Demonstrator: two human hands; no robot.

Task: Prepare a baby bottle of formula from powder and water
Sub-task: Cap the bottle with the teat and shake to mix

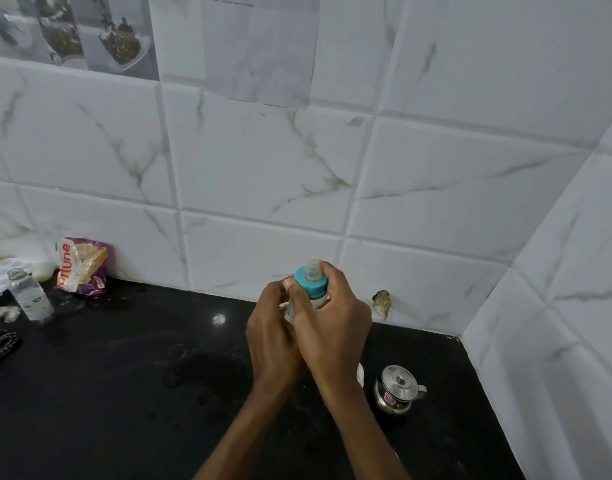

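Note:
A baby bottle (310, 283) with a teal collar and a clear nipple is held upright above the black counter (124, 393), near the tiled back wall. My left hand (273, 337) wraps around the bottle's body from the left. My right hand (332, 323) grips the upper part, its fingers curled around the teal collar. Most of the bottle's body is hidden behind both hands. A small steel lidded pot (398, 389) stands on the counter to the right of my right wrist. A white object (360, 374) peeks out behind my right forearm.
At the far left stand an open clear glass bottle (29, 294) and a purple and white food packet (83, 266) leaning on the wall. A dark patterned object (1, 342) lies at the left edge. Wet patches mark the counter's middle. Tiled walls form a corner at the right.

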